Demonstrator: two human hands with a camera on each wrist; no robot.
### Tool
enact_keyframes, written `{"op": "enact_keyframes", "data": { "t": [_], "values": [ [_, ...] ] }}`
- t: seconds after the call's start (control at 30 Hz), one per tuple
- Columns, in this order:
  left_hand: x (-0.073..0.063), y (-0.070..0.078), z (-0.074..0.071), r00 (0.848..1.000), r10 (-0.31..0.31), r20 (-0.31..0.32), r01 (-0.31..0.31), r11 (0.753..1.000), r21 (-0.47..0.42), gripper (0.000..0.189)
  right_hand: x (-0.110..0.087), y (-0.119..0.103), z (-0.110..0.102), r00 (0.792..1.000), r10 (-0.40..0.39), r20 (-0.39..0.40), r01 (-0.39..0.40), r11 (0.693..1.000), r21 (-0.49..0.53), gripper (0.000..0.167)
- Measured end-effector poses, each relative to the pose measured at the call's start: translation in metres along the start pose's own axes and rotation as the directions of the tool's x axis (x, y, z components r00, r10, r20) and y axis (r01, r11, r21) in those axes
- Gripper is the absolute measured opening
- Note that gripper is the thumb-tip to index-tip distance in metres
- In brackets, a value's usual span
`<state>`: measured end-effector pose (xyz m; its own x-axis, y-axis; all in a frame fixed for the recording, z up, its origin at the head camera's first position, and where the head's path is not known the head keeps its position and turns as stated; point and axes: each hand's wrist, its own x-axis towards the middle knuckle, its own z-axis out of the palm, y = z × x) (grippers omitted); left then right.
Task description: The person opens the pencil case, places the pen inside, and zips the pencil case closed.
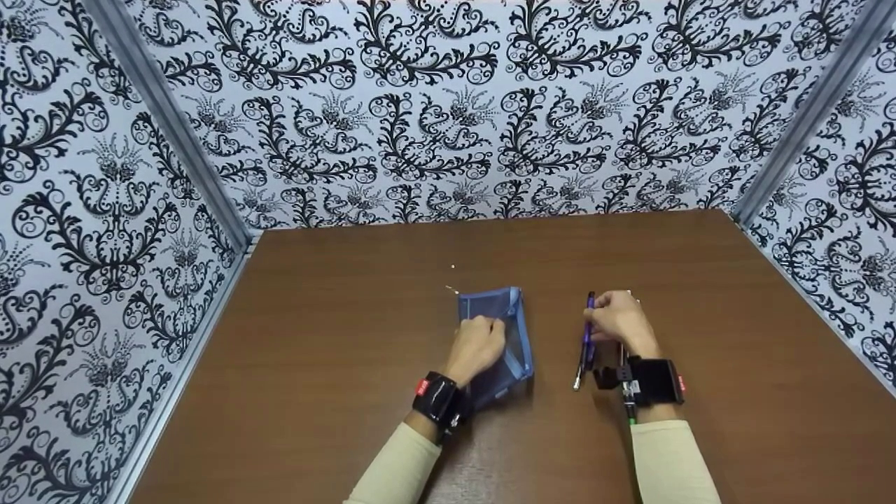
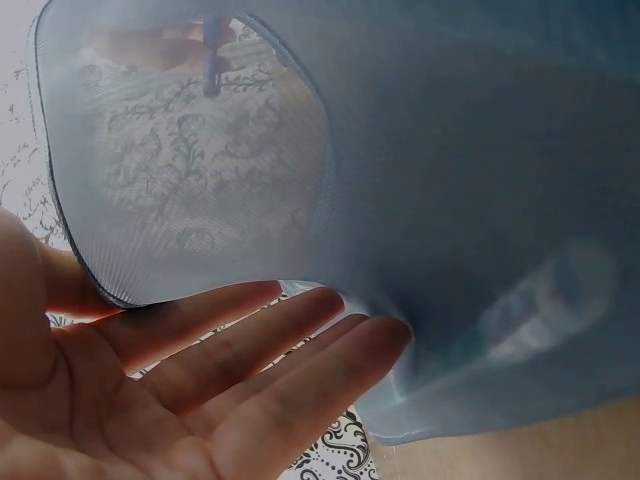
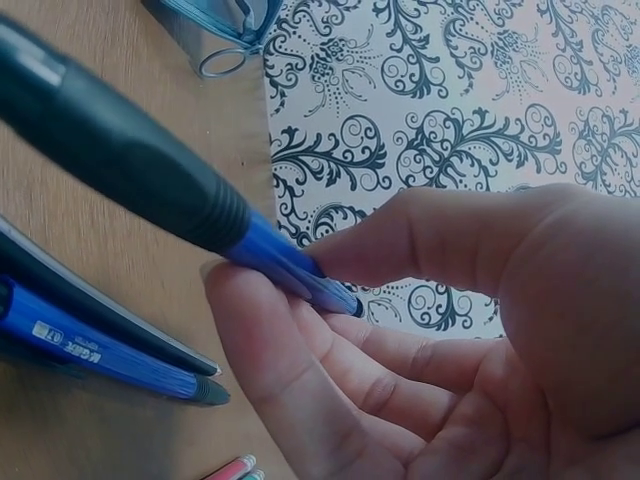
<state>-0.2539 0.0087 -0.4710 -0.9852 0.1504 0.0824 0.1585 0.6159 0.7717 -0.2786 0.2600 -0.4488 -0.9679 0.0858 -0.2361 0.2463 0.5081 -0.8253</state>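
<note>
My left hand (image 1: 478, 346) holds a blue mesh pouch (image 1: 490, 305) raised over the table, pinching its edge. In the left wrist view, the fingers (image 2: 255, 340) lie fairly straight against the see-through mesh (image 2: 460, 180). To the right of the pouch, my right hand (image 1: 623, 318) pinches a blue pen with a dark grip (image 3: 120, 140) between thumb and fingertips. On the table below that hand lie another blue pen (image 3: 105, 350) and a dark, slim pen-like item (image 3: 120, 305) beside it.
The ends of a few coloured sticks (image 3: 232, 468) show at the right wrist view's lower edge. A tiny white speck (image 1: 453, 266) lies beyond the pouch. The brown table (image 1: 315, 336) is bounded by patterned walls (image 1: 434, 140) at the back and sides.
</note>
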Motion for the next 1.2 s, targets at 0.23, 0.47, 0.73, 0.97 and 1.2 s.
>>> {"op": "enact_keyframes", "data": {
  "t": [0.23,0.47,0.73,0.97,1.2],
  "values": [
    [0.0,0.0003,-0.0009,0.998,0.046,-0.039,-0.043,0.996,0.075,0.044,-0.0013,-0.0026,-0.001,1.0,-0.009,-0.003,0.009,1.0,0.002,0.03],
    [0.0019,-0.0014,0.0017,0.997,0.043,-0.069,-0.039,0.997,0.069,0.041,-0.0004,-0.0022,-0.0012,1.0,-0.003,0.0,0.003,1.0,0.019,0.031],
    [0.0026,-0.0008,0.0024,0.997,0.021,-0.079,-0.016,0.998,0.063,0.041,0.0003,-0.0019,-0.0013,1.0,-0.005,-0.003,0.005,1.0,0.03,0.029],
    [0.0025,-0.0004,0.0018,0.997,0.014,-0.076,-0.01,0.999,0.045,0.042,0.0,-0.0024,-0.0006,1.0,-0.013,-0.01,0.013,0.999,0.036,0.031],
    [0.0031,-0.003,0.0025,0.995,0.057,-0.081,-0.052,0.997,0.061,0.04,-0.001,-0.0025,0.0019,1.0,-0.021,-0.009,0.022,0.997,0.072,0.032]
  ]
}}
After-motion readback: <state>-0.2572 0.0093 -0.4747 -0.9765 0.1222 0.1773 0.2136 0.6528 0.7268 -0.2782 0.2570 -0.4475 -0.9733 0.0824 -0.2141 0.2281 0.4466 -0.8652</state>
